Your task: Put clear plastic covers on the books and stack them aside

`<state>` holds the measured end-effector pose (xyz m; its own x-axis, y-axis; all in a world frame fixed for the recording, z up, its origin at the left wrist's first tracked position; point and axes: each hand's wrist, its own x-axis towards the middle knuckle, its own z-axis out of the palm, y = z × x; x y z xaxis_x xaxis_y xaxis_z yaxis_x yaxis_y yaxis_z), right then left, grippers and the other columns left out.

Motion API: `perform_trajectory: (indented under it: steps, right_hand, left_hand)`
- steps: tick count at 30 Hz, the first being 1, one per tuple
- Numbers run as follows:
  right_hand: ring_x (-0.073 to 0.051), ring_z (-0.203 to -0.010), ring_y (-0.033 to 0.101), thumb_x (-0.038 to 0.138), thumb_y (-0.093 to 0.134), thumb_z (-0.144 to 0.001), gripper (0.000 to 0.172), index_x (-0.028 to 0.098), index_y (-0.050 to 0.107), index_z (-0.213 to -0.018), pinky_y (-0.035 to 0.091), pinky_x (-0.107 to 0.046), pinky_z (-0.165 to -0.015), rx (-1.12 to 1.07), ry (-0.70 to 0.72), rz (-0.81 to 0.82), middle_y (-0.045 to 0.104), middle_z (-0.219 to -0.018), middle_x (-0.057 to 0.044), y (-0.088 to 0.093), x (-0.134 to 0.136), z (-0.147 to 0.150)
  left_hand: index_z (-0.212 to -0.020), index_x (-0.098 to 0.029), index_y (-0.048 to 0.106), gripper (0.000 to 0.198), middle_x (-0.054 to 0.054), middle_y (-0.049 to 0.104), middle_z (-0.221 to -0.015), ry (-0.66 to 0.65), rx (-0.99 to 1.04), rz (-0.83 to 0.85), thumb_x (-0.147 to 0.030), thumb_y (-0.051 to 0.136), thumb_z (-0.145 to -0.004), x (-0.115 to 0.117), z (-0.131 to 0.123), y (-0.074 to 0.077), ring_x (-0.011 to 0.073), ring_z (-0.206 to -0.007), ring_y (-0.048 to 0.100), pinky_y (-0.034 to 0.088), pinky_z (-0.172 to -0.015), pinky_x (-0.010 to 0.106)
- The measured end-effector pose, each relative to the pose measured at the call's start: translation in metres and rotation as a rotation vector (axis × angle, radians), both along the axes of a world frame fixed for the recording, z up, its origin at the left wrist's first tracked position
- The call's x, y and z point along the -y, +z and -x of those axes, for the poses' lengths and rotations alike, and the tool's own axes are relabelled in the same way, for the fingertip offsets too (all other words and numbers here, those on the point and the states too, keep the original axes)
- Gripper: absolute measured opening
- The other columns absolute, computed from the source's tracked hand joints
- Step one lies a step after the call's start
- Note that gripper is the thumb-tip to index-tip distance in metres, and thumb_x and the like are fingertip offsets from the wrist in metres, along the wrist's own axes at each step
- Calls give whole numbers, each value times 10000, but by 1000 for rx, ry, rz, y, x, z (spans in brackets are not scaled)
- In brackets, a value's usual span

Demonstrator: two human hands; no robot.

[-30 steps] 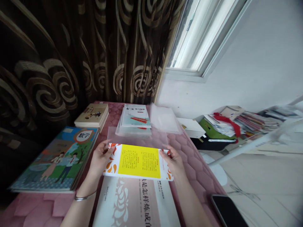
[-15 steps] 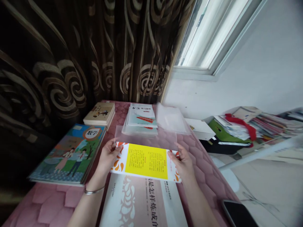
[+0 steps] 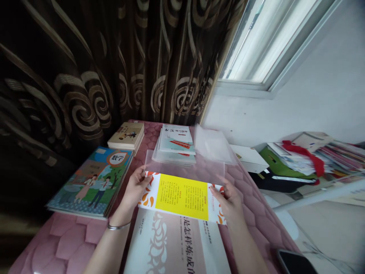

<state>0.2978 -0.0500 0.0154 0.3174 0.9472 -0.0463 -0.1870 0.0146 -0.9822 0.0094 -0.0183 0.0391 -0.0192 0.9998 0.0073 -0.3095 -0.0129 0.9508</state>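
Observation:
My left hand point(image 3: 134, 192) pinches the left end of a folded book flap point(image 3: 181, 196), white with orange leaf marks and a yellow text panel. My right hand point(image 3: 229, 199) grips the flap's right end. A clear plastic cover sheet point(image 3: 185, 166) stands up from the flap's far edge, and both hands hold it together with the flap. Under the flap lies the book point(image 3: 173, 247), its pale pinkish cover with large characters facing up on the pink quilted table top point(image 3: 71, 243).
A big illustrated textbook point(image 3: 94, 182) lies to the left and a small stack of beige books point(image 3: 127, 135) behind it. Thin workbooks point(image 3: 176, 142) and more clear covers point(image 3: 213, 144) lie beyond. A dark phone point(image 3: 296, 263) sits at the right edge. Dark curtain behind; cluttered papers point(image 3: 308, 156) right.
The view has drifted, so everything sits a little further right. The hands keep the same hold on the flap and clear cover.

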Motion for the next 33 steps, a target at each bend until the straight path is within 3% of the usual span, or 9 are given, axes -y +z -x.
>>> perform_trajectory:
  steps: [5,10,19,33]
  right_hand:
    - [-195,-557,672,436,862,-572,853,260,516,-1332,533,-292,-480,-9,-23,-20,714,-809,-5,1,1,1]
    - [-188,-547,658,450,855,-578,810,243,545,-1298,531,-288,-478,39,-44,-48,699,-757,-1,2,1,2]
    - [-175,-662,668,404,856,-569,700,245,596,-1199,553,-288,-564,88,11,-81,729,-993,-60,3,1,-5]
    - [-152,-614,654,382,844,-609,665,249,586,-1206,544,-285,-560,62,1,-108,722,-1001,-58,1,2,-4]
  left_hand:
    - [-1082,-188,592,479,28,741,-853,-17,37,16,-268,790,-653,2,0,6,184,-740,713,551,-697,279]
    - [-1088,-190,586,493,48,748,-907,-5,35,14,-262,787,-645,2,-1,6,196,-776,715,552,-699,286]
    - [-1082,-178,575,522,63,747,-992,-18,15,-20,-177,793,-607,1,3,5,159,-701,695,550,-646,261]
    - [-1047,-187,506,588,0,739,-754,76,13,26,-273,843,-574,-4,0,-1,197,-673,719,555,-636,283]
